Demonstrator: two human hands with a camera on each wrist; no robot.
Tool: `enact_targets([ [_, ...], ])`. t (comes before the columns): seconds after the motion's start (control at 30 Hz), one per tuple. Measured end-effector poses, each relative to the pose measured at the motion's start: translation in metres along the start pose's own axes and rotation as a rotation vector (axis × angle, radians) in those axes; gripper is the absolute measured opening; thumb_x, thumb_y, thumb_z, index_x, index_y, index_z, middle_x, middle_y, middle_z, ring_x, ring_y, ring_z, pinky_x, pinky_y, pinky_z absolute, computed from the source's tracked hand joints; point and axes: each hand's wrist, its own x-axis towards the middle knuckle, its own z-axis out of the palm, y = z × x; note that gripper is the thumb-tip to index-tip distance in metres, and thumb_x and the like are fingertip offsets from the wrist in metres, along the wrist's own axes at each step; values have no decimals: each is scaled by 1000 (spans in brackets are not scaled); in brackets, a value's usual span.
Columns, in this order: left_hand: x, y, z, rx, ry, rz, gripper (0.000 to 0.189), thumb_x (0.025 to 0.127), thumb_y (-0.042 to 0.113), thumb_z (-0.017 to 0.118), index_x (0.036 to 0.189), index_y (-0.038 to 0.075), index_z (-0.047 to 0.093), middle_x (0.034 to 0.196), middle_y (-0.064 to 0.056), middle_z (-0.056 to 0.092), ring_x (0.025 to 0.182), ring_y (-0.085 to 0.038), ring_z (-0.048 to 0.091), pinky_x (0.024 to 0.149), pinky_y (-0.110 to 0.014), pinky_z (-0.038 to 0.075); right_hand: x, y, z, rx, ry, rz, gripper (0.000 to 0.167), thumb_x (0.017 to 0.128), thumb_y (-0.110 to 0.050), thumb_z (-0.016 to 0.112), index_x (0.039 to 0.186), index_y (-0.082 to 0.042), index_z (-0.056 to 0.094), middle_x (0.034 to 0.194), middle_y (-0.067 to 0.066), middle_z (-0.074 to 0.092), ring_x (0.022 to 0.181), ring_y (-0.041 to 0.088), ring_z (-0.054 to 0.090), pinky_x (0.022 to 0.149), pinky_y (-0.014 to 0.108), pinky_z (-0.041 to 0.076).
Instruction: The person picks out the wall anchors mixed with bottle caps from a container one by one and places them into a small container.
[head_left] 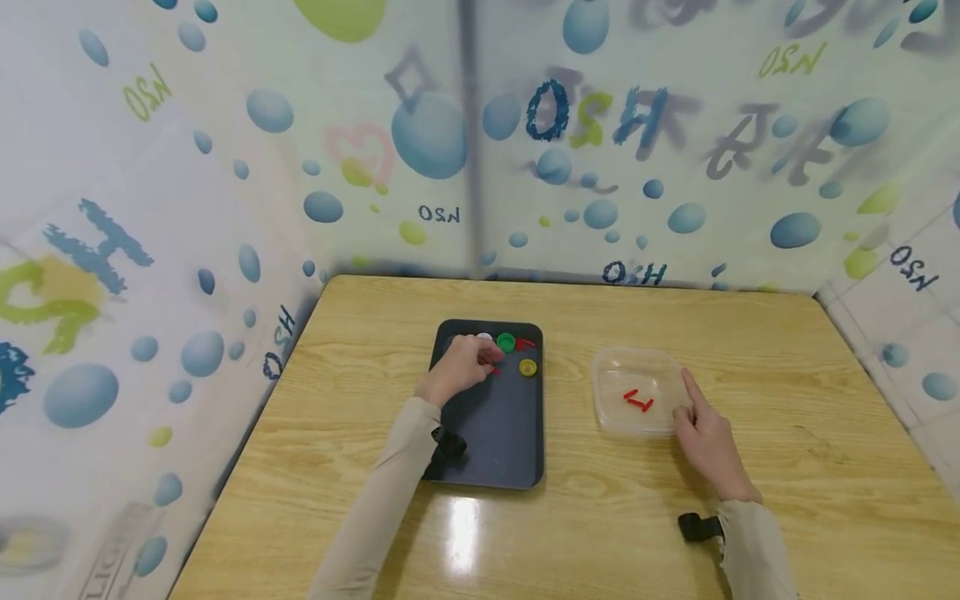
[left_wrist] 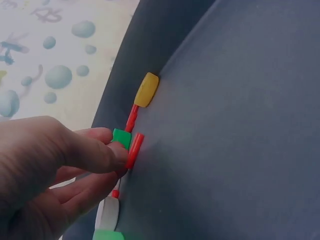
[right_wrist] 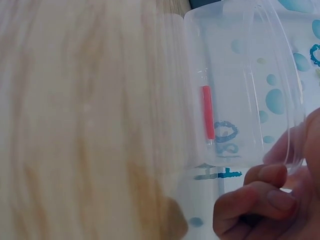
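Note:
Over the far left part of a dark grey tray (head_left: pixel 491 442), my left hand (head_left: pixel 467 364) pinches a small red stick (left_wrist: pixel 135 150) between thumb and fingertips. Close by in the tray are a green round piece (head_left: pixel 506 342), a yellow round piece (head_left: pixel 528 367), a white piece (left_wrist: pixel 107 214) and loose red sticks (head_left: pixel 527 343). My right hand (head_left: pixel 708 446) grips the right rim of a clear plastic container (head_left: pixel 602 400), thumb on one side and fingers on the other. Several red sticks (head_left: pixel 637 402) lie on the container's bottom.
Both tray and container stand on a wooden table (head_left: pixel 360 375), the container to the right of the tray. Behind the table hangs a patterned wall covering (head_left: pixel 517 167) with blue and green drops. A dark strap (head_left: pixel 699 527) sits at the right wrist.

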Motion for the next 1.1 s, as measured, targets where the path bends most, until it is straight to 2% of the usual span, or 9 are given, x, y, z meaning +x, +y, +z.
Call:
enact_targets([
  [0.3, 1, -4, 3, 34, 15, -7, 22, 90, -3, 72, 108, 8, 77, 103, -5, 76, 97, -19, 71, 87, -33, 59, 0, 1, 0, -8, 7, -3, 61, 104, -14, 37, 162, -5, 19, 67, 0, 40, 54, 7, 33, 50, 25, 32],
  [0.53, 3, -3, 2, 109, 45, -46, 11, 89, 4, 76, 97, 11, 80, 91, -1, 77, 88, -17, 71, 82, -33, 58, 1, 0, 0, -7, -4, 10, 62, 104, -15, 36, 163, -8, 18, 68, 1, 43, 55, 8, 35, 52, 26, 33],
  [0.93, 3, -4, 2, 91, 67, -75, 7, 90, 8, 76, 97, 10, 79, 92, -2, 77, 85, -16, 70, 79, -31, 58, 2, 1, 1, -6, 18, -6, 61, 104, -13, 38, 162, -6, 21, 65, -1, 41, 52, 6, 32, 50, 25, 32],
  [1.1, 3, 0, 1, 66, 75, -50, 8, 91, 8, 75, 99, 9, 79, 94, -4, 78, 86, -17, 72, 77, -30, 59, 1, 2, 1, 8, 19, -33, 60, 104, -13, 37, 162, -5, 21, 62, -3, 38, 50, 5, 28, 48, 26, 30],
])
